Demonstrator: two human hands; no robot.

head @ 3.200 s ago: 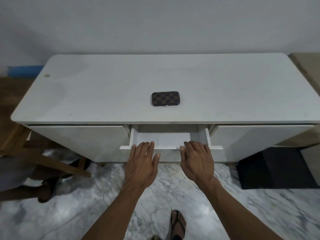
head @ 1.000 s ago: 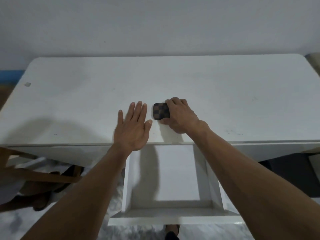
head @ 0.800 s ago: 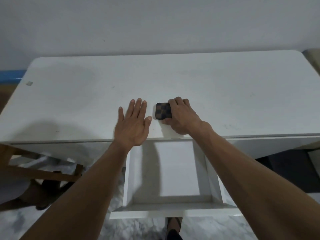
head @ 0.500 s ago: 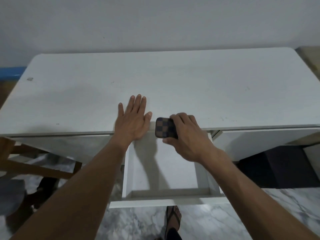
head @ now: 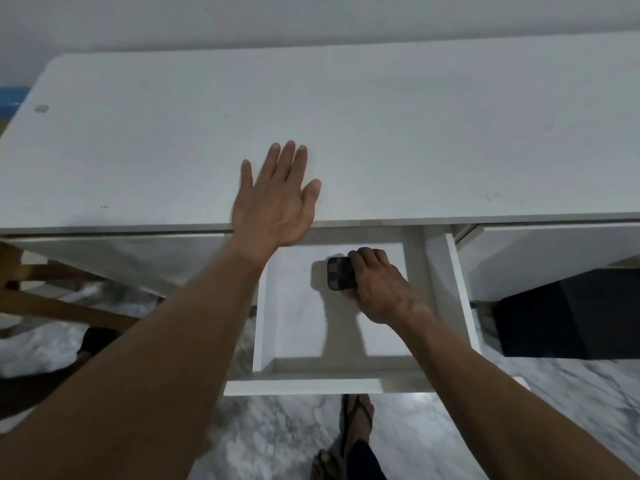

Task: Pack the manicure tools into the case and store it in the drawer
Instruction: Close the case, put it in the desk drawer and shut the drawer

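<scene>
The brown checkered manicure case (head: 339, 273) is closed and sits low inside the open white drawer (head: 301, 382), near its back. My right hand (head: 379, 289) grips the case from the right side, fingers curled over its top edge. My left hand (head: 277, 199) lies flat, fingers spread, on the front edge of the white cabinet top (head: 381, 133), just left of the drawer opening. The right part of the case is hidden under my fingers.
A wooden chair frame (head: 52, 306) stands at the left beside the cabinet. A black box (head: 571, 317) sits on the marble floor at the right. My sandalled foot (head: 356, 424) is below the drawer front.
My right hand lifted the case off the cabinet top, carried it over the front edge and lowered it into the open drawer. The left hand stayed flat on the top.
</scene>
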